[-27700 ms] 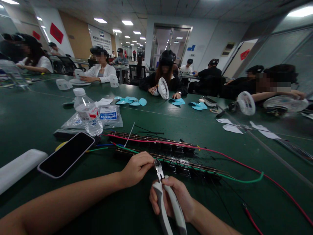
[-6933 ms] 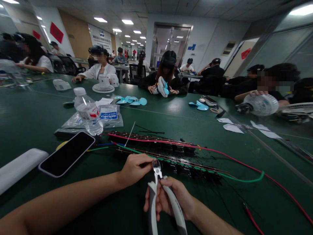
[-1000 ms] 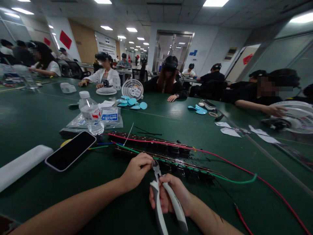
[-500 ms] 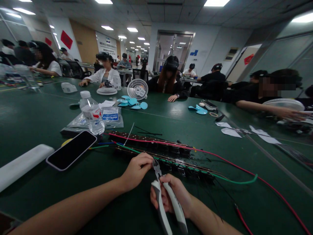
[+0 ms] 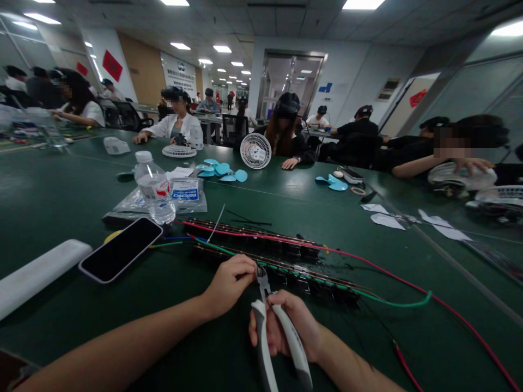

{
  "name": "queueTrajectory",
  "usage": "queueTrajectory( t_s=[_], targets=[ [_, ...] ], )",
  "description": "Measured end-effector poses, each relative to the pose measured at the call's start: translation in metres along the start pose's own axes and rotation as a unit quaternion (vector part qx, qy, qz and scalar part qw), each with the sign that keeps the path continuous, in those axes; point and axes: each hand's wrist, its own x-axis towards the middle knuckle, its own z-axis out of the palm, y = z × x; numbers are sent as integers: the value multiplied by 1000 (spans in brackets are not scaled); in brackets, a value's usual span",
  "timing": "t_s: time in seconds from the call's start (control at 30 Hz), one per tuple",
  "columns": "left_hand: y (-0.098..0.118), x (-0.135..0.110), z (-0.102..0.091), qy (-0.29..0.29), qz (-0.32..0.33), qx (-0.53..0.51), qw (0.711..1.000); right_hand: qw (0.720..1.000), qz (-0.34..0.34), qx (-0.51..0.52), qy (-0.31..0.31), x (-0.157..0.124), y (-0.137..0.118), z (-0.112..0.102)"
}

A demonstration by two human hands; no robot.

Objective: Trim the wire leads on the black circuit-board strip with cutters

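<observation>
My right hand (image 5: 292, 326) is wrapped round the grey-and-white handles of a pair of diagonal cutters (image 5: 262, 280), whose handles stand apart. The cutters' jaws point away from me and meet the fingertips of my left hand (image 5: 231, 283). Those fingertips are pinched together at the near edge of a long black strip (image 5: 286, 270) with metal rails and a green wire (image 5: 404, 304) along it. What they pinch is too small to make out. Behind lies a second black strip (image 5: 249, 233) with a red wire (image 5: 368, 262) over it. A thin pale tie (image 5: 216, 223) sticks up between the strips.
To the left are a phone (image 5: 121, 250), a long white object (image 5: 43, 277), a water bottle (image 5: 152, 188) and a plastic bag (image 5: 192, 196). Farther back lie blue fan blades (image 5: 220, 170) and a white fan grille (image 5: 255, 151). Several people sit around the green table (image 5: 306, 204).
The cutters' handles have spread slightly, while my left hand stays in place. Across the table the upright fan grille has shifted right. The person at right has moved a hand onto a white fan part.
</observation>
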Motion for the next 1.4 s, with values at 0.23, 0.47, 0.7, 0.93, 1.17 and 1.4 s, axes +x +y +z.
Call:
queueTrajectory(
  t_s=[0.23,0.47,0.7,0.93,1.17,1.4],
  targets=[
    [1,0,0,1,-7,-1,1000,1000,-1,8,7,1,1,-1],
    [1,1,-1,-3,-4,-8,1000,1000,4,4,-2,1,0,0],
    [1,1,-1,-8,-5,-1,1000,1000,12,4,9,0,-2,1],
    [0,1,-1,-6,2,-1,1000,1000,15,3,24,1,0,-1],
    [0,2,-1,-15,-5,-4,1000,1000,24,6,0,1,-3,1],
    [-2,2,-1,-19,1,-6,1000,999,36,11,-13,0,-7,0]
  ],
)
